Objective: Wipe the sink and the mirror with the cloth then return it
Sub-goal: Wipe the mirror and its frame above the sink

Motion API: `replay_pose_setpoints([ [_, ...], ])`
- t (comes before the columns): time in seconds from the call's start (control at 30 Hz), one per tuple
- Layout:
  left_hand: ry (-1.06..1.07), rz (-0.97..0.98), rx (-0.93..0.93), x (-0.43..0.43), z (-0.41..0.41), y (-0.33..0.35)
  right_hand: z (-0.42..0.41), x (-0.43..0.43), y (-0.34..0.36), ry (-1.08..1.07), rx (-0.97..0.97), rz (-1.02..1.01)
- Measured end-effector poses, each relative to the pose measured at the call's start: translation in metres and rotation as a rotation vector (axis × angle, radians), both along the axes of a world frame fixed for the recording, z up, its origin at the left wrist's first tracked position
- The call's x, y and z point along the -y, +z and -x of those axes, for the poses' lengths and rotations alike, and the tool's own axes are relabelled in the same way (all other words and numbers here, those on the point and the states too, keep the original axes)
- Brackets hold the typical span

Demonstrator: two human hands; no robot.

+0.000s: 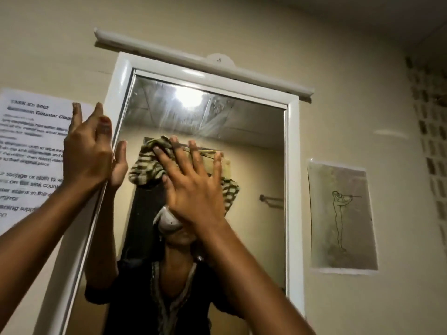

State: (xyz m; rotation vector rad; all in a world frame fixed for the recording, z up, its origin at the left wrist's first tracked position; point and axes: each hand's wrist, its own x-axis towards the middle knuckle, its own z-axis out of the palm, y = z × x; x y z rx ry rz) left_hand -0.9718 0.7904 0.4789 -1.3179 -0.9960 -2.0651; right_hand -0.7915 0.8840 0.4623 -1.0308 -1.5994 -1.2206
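The mirror (256, 151) hangs on the wall in a white frame (116, 93), with smeared streaks across its upper glass. My right hand (193, 187) lies flat with fingers spread and presses a green-and-dark striped cloth (142, 169) against the middle of the glass. The cloth bunches out to the left of the hand and below its right side. My left hand (87, 151) rests on the frame's left edge, fingers apart, holding nothing. The sink is out of view.
A white light bar (205, 62) sits just above the mirror. A printed paper sheet (29, 146) is stuck to the wall on the left, and a line drawing (342, 213) on the right. Patterned vent blocks (430, 122) fill the far right wall.
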Motion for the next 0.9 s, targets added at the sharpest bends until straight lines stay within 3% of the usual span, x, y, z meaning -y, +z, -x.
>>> replay_pose_setpoints([
  [0.03, 0.004, -0.010, 0.001, 0.000, 0.001, 0.000, -0.012, 0.022, 0.010, 0.110, 0.025, -0.094],
  [0.1, -0.001, -0.017, 0.011, -0.001, 0.003, 0.000, -0.056, 0.052, 0.042, 0.158, -0.130, -0.233],
  [0.2, -0.037, -0.027, 0.014, 0.000, 0.002, 0.002, -0.125, 0.059, 0.113, 0.106, -0.405, -0.126],
  [0.37, -0.078, -0.047, 0.062, -0.002, 0.002, 0.002, -0.144, 0.057, 0.111, 0.079, -0.382, -0.114],
  [0.57, -0.127, -0.047, 0.052, -0.020, 0.014, 0.006, -0.134, 0.065, -0.029, 0.096, -0.507, -0.061],
  [0.77, -0.143, -0.051, 0.059, -0.015, 0.009, 0.006, -0.130, 0.084, -0.217, 0.060, -0.571, 0.126],
  [0.9, -0.103, -0.016, 0.061, -0.008, 0.006, 0.005, -0.131, 0.100, -0.272, -0.022, -0.529, 0.106],
])
